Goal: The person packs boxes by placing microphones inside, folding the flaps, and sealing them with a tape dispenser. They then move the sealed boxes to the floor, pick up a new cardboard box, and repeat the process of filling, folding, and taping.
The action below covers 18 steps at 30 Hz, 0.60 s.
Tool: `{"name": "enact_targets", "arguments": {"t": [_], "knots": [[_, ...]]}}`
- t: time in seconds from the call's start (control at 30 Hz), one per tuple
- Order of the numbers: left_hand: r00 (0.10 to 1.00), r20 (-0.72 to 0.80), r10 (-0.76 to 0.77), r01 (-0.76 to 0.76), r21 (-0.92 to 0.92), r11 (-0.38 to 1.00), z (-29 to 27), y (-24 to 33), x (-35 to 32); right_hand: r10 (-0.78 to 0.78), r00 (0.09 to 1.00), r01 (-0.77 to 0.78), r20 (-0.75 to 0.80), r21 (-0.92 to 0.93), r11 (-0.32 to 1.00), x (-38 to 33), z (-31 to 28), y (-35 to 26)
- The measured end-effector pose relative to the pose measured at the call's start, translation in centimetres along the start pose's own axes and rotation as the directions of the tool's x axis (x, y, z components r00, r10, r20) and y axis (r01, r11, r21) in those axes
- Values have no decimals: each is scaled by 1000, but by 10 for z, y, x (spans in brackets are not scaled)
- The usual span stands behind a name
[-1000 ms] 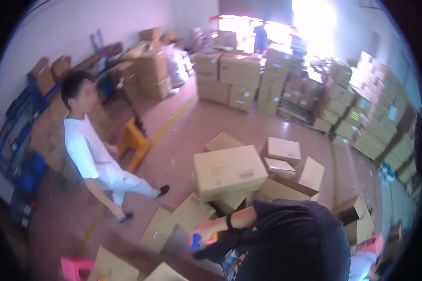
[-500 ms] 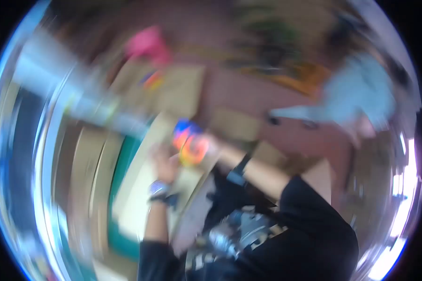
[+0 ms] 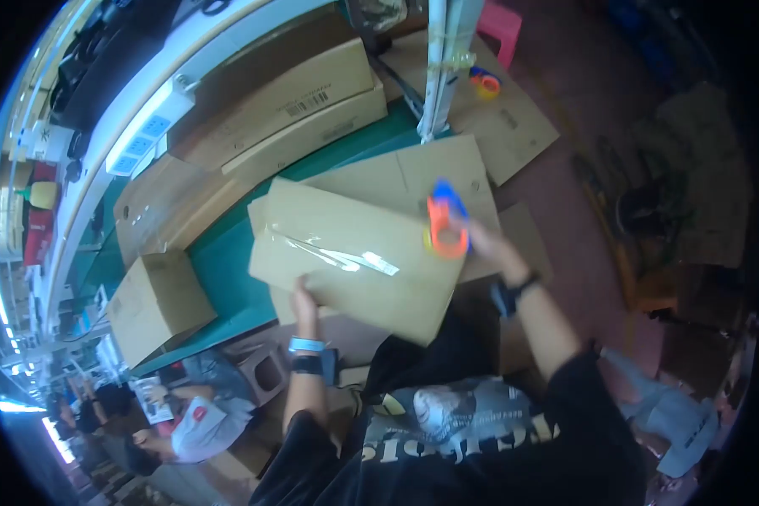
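Observation:
My right hand (image 3: 481,239) is closed around an orange and blue tape dispenser (image 3: 444,218), over the right end of a flat-looking brown cardboard carton (image 3: 358,232). Shiny clear tape (image 3: 333,255) lies wrinkled across the carton's top face. My left hand (image 3: 306,301) grips the carton's near edge, thumb on top and the other fingers hidden beneath. The carton lies slanted over more flat cardboard (image 3: 434,169) on the green-topped bench (image 3: 228,253).
An open-sided cardboard box (image 3: 156,304) stands on the bench at left, with long cartons (image 3: 304,110) behind. A white post (image 3: 436,76) rises at the far edge. Beyond it, another tape dispenser (image 3: 486,83) rests on cardboard. People work at lower left (image 3: 202,422) and lower right (image 3: 670,422).
The view has swung toward the bench and is sharper. The tape dispenser stays in my right hand. My left hand, blurred near the dispenser before, now grips the carton's near edge.

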<state>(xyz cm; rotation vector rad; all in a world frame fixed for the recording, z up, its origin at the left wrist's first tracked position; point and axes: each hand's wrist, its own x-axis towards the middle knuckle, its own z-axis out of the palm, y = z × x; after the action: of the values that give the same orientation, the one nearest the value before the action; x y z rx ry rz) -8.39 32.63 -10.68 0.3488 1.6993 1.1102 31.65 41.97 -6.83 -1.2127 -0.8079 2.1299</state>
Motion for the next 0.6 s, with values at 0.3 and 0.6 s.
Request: {"name": "enact_targets", "arguments": {"t": [0.3, 0.6], "knots": [[766, 302, 568, -379, 925, 19, 185, 23, -26, -44, 993, 52, -105, 80, 995, -130, 89, 110], [590, 570, 571, -655, 752, -74, 191, 17, -42, -370, 879, 149, -300, -564, 812, 26, -7, -92]]}}
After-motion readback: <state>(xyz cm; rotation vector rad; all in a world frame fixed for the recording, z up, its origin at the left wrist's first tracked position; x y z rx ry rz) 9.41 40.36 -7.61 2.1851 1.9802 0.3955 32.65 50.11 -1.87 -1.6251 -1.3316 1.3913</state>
